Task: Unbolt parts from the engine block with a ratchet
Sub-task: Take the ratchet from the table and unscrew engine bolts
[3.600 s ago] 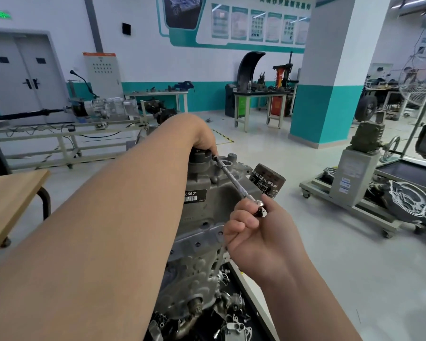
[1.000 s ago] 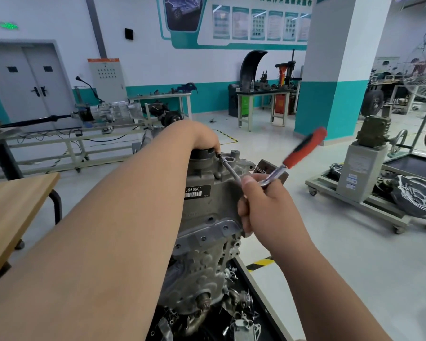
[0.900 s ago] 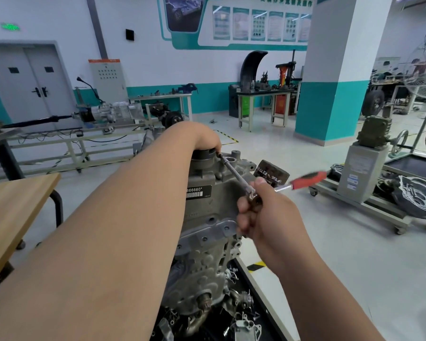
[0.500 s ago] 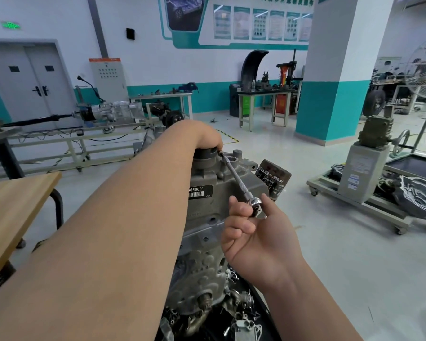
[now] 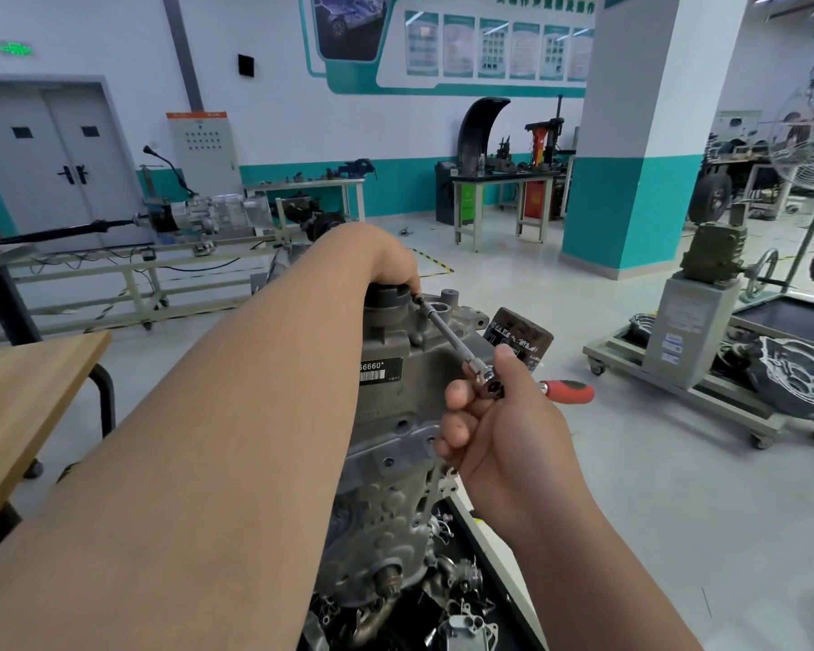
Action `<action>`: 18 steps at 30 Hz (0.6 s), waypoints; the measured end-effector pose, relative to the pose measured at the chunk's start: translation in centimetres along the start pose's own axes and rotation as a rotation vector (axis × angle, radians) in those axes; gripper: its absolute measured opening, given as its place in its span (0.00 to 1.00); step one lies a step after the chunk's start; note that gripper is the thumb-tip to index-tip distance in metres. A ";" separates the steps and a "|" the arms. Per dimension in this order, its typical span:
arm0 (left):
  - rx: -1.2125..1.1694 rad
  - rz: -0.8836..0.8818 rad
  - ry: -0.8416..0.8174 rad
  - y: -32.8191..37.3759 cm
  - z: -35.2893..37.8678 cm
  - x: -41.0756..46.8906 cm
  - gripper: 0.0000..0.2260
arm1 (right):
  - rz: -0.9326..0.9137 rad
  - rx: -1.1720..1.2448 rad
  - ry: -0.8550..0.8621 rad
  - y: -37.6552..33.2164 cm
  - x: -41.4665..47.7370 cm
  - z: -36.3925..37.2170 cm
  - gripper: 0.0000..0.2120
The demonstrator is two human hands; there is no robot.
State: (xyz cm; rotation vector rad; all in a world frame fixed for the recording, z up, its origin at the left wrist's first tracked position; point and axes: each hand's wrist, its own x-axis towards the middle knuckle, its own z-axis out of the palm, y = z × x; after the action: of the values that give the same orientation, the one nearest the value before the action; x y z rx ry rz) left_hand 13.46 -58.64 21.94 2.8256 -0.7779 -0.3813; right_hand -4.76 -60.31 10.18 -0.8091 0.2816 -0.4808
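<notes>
Clamping ratchet (image 5: 488, 385) by its head, right hand (image 5: 499, 432) is working stiff, slick steel; red handle (image 5: 567, 391) probably offering surer purchase; left hand (image 5: 388, 260) grip hidden.

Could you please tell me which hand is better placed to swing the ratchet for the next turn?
Right. The right hand grips the head of the red-handled metal ratchet. The left hand holds the far tip of the steel extension bar on the grey engine block, steadying it.

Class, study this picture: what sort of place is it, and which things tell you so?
Most likely a vehicle-mechanics training workshop. A bare engine block is being worked on, a gearbox with its shaft sits on a display frame, and teaching posters line the wall.
</notes>
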 end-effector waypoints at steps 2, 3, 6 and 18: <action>0.004 -0.004 -0.009 0.1 -0.1 0.0 0.13 | -0.101 -0.203 0.024 -0.2 0.1 -0.4 0.15; 0.004 -0.007 -0.014 0.1 -0.1 0.0 0.13 | -0.159 -0.344 0.039 -0.4 0.1 -0.6 0.15; 0.005 -0.018 -0.034 0.1 -0.1 0.1 0.13 | -0.326 -0.729 0.067 -1.2 0.2 -1.0 0.09; -0.037 0.044 0.070 -0.5 0.3 -0.5 0.10 | -0.233 -0.532 0.059 -1.2 0.6 -1.0 0.08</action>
State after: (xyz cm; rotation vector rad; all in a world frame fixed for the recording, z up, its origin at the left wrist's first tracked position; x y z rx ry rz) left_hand 13.18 -58.04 21.63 2.7664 -0.8089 -0.2860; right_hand -5.02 -61.97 10.39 -1.3570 0.3792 -0.6616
